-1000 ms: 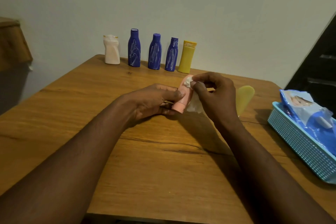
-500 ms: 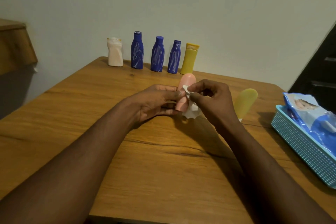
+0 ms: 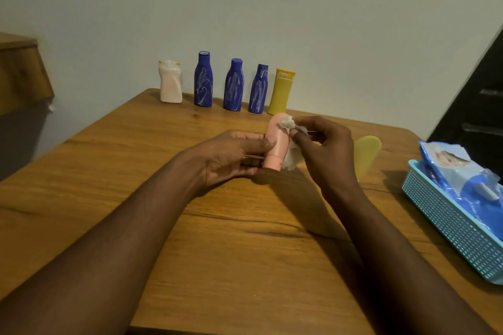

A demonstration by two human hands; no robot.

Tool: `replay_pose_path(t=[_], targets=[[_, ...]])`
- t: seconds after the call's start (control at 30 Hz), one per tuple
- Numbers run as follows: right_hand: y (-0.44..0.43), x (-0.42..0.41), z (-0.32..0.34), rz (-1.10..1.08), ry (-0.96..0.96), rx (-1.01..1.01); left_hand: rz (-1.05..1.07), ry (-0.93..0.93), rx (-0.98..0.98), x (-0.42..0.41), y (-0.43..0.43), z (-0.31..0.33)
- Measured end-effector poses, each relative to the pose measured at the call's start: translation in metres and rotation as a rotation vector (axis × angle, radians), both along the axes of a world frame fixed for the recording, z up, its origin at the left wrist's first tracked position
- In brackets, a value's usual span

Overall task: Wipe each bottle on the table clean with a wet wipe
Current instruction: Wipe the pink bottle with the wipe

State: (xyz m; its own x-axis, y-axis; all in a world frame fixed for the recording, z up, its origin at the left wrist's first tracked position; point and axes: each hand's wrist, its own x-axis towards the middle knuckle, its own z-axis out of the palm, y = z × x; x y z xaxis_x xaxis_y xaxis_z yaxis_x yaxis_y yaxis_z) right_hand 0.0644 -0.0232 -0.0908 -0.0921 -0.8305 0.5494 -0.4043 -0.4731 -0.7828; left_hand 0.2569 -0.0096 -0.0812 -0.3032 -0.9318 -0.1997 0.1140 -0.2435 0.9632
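Note:
My left hand (image 3: 231, 156) grips a small pink bottle (image 3: 275, 141) above the middle of the wooden table (image 3: 217, 239), cap end toward me. My right hand (image 3: 324, 149) pinches a crumpled white wet wipe (image 3: 291, 144) against the bottle's right side and upper end. Along the far edge stand a white bottle (image 3: 170, 81), three blue bottles smeared with white streaks (image 3: 203, 79) (image 3: 233, 85) (image 3: 258, 89) and a yellow bottle (image 3: 281, 91). Another yellow bottle (image 3: 366, 153) sits behind my right hand, partly hidden.
A turquoise plastic basket (image 3: 446, 228) at the table's right edge holds a blue pack of wet wipes (image 3: 460, 177). A brown piece of furniture (image 3: 21, 73) is at the far left. A dark door or cabinet (image 3: 479, 106) is at the right.
My right hand has slid the wipe up the pink bottle toward its far end. The bottle stays in my left hand, tilted a little more upright.

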Motion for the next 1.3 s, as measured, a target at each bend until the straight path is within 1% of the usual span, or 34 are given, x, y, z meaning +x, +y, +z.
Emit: replay_pose_path(t=[0.1,0.23,0.37,0.43,0.57,0.7,0.8,0.9,0.97,1.03,1.17,1.3], targets=[[0.000,0.003,-0.002,0.056,0.001,0.097,0.076,0.124,0.012,0.000,0.000,0.001],[0.004,0.009,-0.002,0.139,-0.006,0.192,0.202,0.215,0.022,0.000,-0.002,0.002],[0.007,0.011,-0.001,0.182,0.014,0.179,0.300,0.297,0.048,-0.001,-0.006,0.003],[0.010,0.014,-0.002,0.190,0.074,0.129,0.347,0.328,0.059,-0.001,-0.007,0.004],[0.012,0.018,-0.004,0.151,0.153,-0.004,0.342,0.311,0.058,-0.005,-0.005,0.004],[0.013,0.017,-0.003,0.106,0.220,-0.043,0.355,0.320,0.058,-0.007,-0.004,0.005],[0.013,0.016,-0.002,0.063,0.186,-0.023,0.358,0.326,0.057,-0.006,-0.004,0.004],[0.014,0.014,0.000,0.031,0.145,-0.067,0.363,0.322,0.050,-0.005,-0.005,0.004],[0.016,0.015,0.001,0.039,0.164,-0.119,0.359,0.325,0.046,-0.006,-0.005,0.004],[0.018,0.017,0.002,0.072,0.225,-0.154,0.363,0.325,0.048,-0.006,-0.005,0.004],[0.020,0.022,0.001,0.112,0.370,-0.094,0.367,0.309,0.062,-0.006,-0.005,0.002],[0.019,0.019,0.002,0.032,0.333,-0.055,0.385,0.312,0.051,-0.006,-0.003,0.004]])
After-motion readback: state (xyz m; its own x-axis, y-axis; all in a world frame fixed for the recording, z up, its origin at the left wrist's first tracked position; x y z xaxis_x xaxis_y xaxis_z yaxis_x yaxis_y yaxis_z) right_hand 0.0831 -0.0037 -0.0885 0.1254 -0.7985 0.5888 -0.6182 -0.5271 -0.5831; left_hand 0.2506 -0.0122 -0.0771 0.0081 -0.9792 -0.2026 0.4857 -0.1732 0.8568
